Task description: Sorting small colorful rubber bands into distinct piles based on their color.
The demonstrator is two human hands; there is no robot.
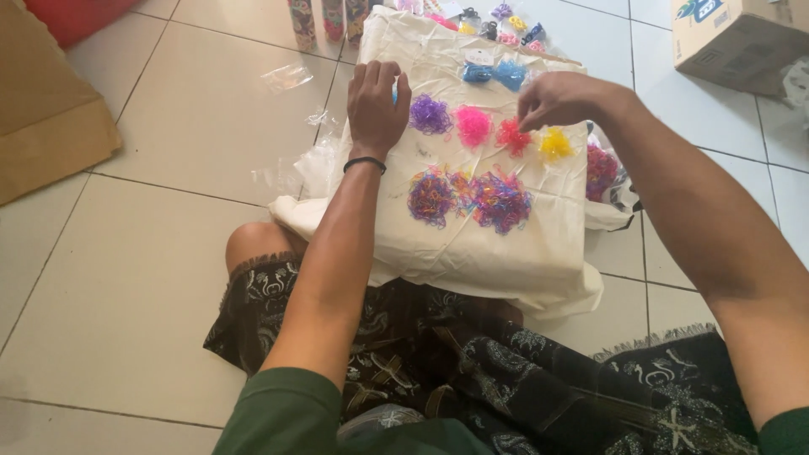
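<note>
We see the left hand (377, 103) resting flat on the cream cloth (506, 244), fingers loosely together, holding nothing we can make out. Right hand (558, 99) has fingers pinched together at the red band pile (512, 136), betw. pink pile (473, 126) & yellow pile (554, 144). Purple pile (431, 114) sits near the left hand; mixed piles (472, 199) lie closer in. Cardboard box (737, 38) far right on the tiled floor (152, 253).
</note>
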